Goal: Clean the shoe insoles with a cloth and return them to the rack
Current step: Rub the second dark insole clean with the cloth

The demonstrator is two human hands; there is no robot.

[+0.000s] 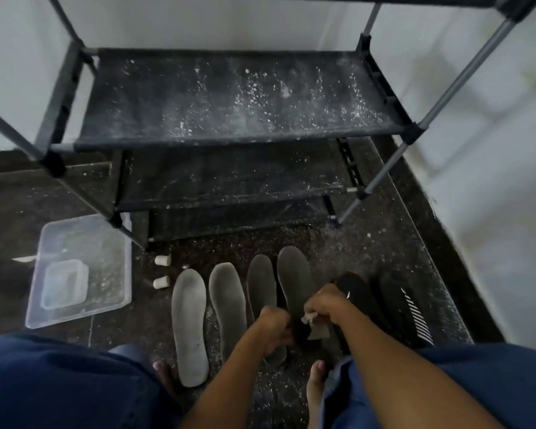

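Observation:
Several insoles lie side by side on the dark floor below the rack (229,97). Three grey insoles (189,326) (228,305) (262,289) lie flat at the left. A fourth grey insole (294,277) is lifted at its heel end, and my left hand (274,329) grips that heel. My right hand (325,305) holds a small pale cloth (311,318) against the same insole. Two black insoles (362,298) (406,308), one with white stripes, lie to the right. The rack's dark fabric shelves are dusty with white specks and hold nothing.
A clear plastic tub (106,274) with a smaller clear box (64,287) in it sits on the floor at the left. Two small white caps (162,260) (161,282) lie near the rack's leg. White walls close in behind and at the right. My feet and blue-clad knees fill the bottom.

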